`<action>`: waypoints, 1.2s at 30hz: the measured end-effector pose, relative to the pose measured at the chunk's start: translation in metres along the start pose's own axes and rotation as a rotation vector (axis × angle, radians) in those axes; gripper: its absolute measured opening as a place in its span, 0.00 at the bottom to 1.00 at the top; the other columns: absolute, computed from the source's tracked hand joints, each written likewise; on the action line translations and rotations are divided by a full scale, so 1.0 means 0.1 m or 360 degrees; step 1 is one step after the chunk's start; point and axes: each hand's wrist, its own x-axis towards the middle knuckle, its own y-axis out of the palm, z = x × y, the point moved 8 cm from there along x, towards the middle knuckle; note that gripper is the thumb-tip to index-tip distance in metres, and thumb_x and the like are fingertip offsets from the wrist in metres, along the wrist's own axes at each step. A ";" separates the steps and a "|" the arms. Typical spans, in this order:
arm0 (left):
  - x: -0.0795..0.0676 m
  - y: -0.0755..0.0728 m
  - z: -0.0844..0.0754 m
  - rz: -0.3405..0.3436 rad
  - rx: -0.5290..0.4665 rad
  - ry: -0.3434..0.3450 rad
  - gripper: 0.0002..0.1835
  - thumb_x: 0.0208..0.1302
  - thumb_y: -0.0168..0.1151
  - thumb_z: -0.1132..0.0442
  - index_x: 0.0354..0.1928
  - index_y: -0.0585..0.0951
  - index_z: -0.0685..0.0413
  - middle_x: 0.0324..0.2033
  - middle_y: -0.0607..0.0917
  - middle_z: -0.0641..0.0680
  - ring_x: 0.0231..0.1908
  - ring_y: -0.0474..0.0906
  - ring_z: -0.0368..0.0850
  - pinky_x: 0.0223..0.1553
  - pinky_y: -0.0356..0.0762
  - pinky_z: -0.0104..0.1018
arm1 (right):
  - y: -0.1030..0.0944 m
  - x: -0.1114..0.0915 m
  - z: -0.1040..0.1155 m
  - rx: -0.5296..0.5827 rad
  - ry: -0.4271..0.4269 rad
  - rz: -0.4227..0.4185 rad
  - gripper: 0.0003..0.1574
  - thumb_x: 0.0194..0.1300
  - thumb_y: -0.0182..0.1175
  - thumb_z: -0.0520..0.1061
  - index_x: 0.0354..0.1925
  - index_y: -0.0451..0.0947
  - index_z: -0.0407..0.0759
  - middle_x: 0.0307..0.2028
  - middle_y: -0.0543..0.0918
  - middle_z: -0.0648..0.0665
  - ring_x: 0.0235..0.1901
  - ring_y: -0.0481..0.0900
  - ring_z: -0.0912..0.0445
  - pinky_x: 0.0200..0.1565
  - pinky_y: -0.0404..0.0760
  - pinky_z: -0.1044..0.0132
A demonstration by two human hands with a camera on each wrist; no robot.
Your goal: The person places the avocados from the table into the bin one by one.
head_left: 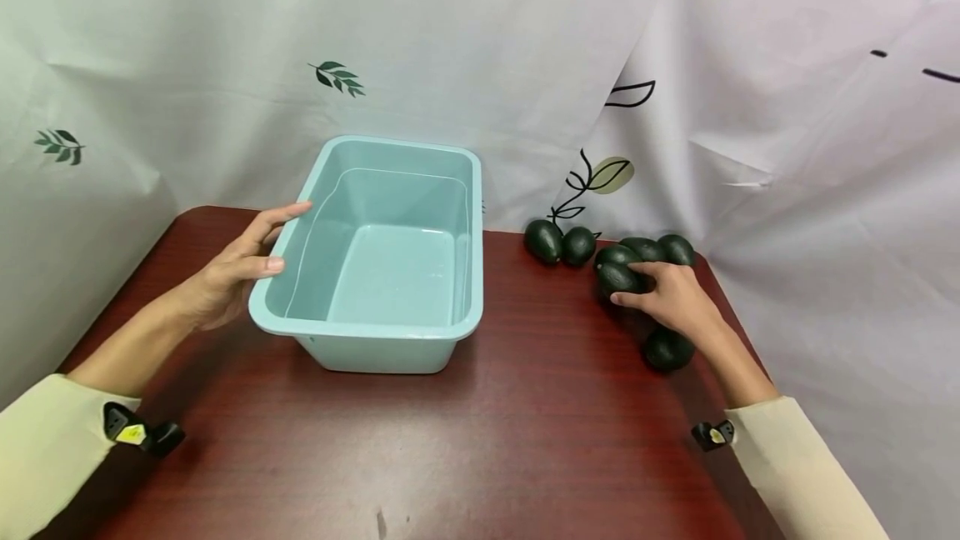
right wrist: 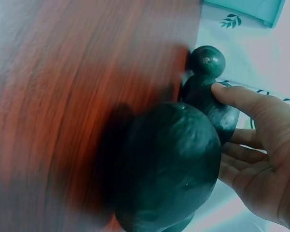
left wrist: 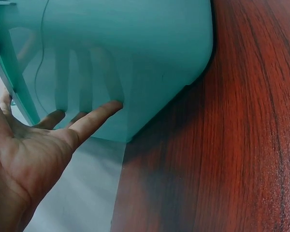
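A pale blue plastic basin [head_left: 367, 330] stands on the table with nothing in it. Along its left side, my left hand [head_left: 228, 269] touches the rim with thumb and index finger. The left wrist view shows the other fingers of that hand [left wrist: 31, 154] stretched against the outer wall. At the table's right, my right hand [head_left: 675, 298] holds a dark green avocado [head_left: 617, 279] between thumb and fingers, among several others. In the right wrist view, the thumb lies on the held avocado [right wrist: 203, 99], and a nearer avocado [right wrist: 171, 164] partly covers the fingers.
Two avocados [head_left: 543, 242] lie by the back edge, right of the basin. Another avocado [head_left: 667, 348] sits below my right hand. The reddish-brown wooden table [head_left: 480, 457] meets a white curtain [head_left: 450, 40] with leaf prints behind it and at both sides.
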 end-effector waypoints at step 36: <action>0.01 0.05 -0.02 -0.0005 0.0069 0.0039 0.40 0.80 0.46 0.69 0.89 0.58 0.35 0.77 0.64 0.51 0.62 0.83 0.47 0.48 0.93 0.47 | -0.08 0.05 0.17 0.0157 0.0091 -0.0001 0.50 0.67 0.79 0.68 0.73 0.84 0.39 0.71 0.85 0.29 0.71 0.81 0.33 0.70 0.79 0.31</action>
